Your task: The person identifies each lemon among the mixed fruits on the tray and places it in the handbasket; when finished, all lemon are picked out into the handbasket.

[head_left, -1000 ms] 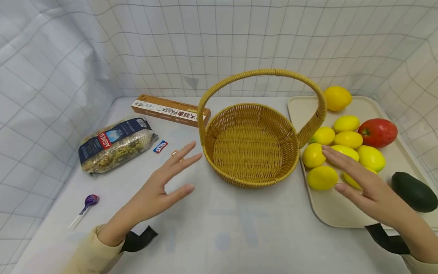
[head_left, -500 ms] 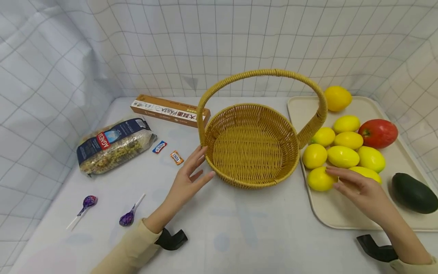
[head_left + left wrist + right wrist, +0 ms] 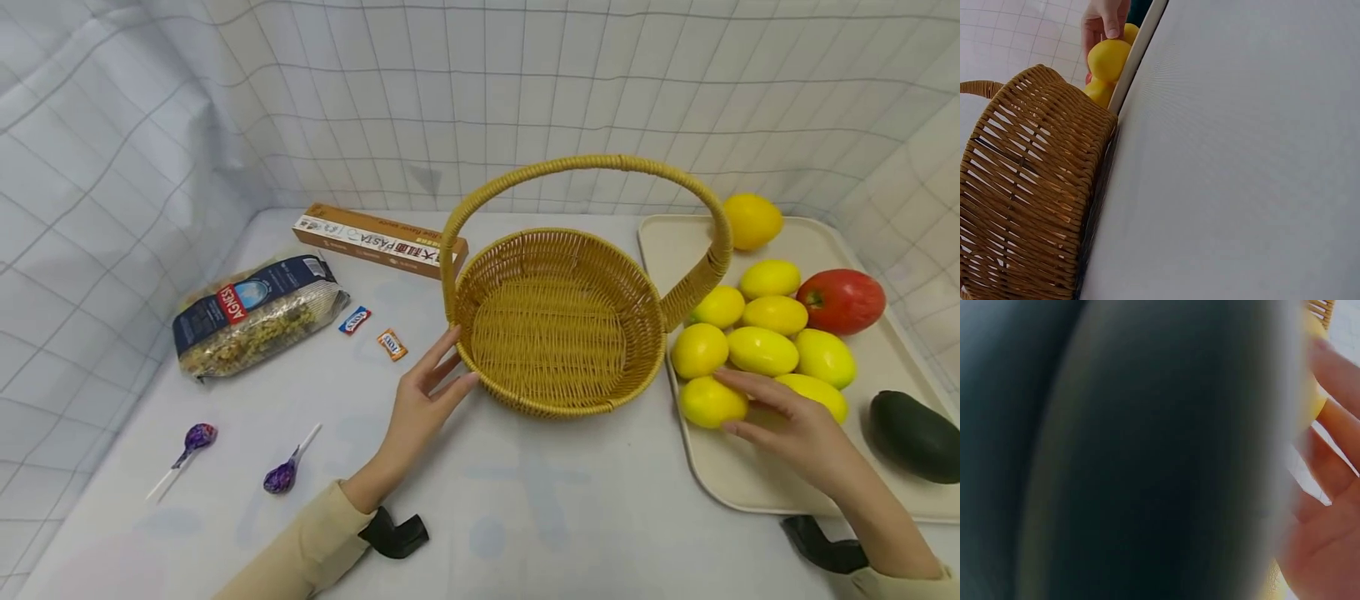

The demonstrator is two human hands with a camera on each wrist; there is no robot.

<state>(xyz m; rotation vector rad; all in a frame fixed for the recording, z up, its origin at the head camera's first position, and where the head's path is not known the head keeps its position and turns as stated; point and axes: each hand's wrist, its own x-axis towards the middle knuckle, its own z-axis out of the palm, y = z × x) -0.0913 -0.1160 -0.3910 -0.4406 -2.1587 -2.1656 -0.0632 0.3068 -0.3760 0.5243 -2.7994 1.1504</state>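
My left hand [image 3: 423, 400] is at the left side of the wicker basket [image 3: 551, 404], fingertips touching its rim near the foot of the arched handle. The fingers are extended, thumb toward the front of the rim. Nothing lies inside the basket. At the right, my right hand [image 3: 795, 433] holds the nearest lemon [image 3: 711, 404] between thumb and fingers, at the tray's left edge. In the left wrist view, the thumb of the right hand [image 3: 1107, 15] lies against the lemon [image 3: 1109, 60]. A dark blur fills most of the right wrist view.
The beige tray [image 3: 738, 492] also bears several lemons [image 3: 762, 351], a red fruit [image 3: 842, 301] and an avocado [image 3: 913, 436]. To the left are a pasta bag [image 3: 258, 312], a pasta box [image 3: 378, 242], two small candies [image 3: 392, 343] and two lollipops [image 3: 281, 475].
My left hand has moved right from over the table to the basket rim, uncovering a lollipop and an orange candy. My right hand has come down and left to the nearest lemon.
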